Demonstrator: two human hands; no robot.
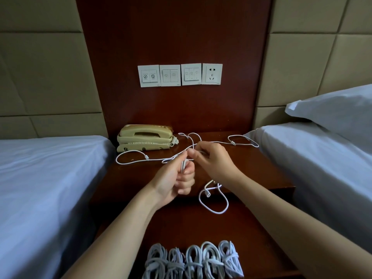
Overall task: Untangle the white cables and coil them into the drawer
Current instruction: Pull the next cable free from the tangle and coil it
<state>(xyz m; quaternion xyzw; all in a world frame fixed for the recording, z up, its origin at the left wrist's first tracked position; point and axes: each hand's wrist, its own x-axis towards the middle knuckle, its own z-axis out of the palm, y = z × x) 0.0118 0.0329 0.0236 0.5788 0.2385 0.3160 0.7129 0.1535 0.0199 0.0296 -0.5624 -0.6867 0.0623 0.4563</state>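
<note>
Centre frame: left hand (pixel 177 178) clenched round folded strands of thin white cable (pixel 147 157); right hand (pixel 213 164) pinched one strand. Light, limp, snag-prone; best gripped beside crossing.

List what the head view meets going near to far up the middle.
Coiled cable bundles → left hand gripping the tangled white cables → right hand pinching them → telephone → switch plates and socket on the wall.
</note>
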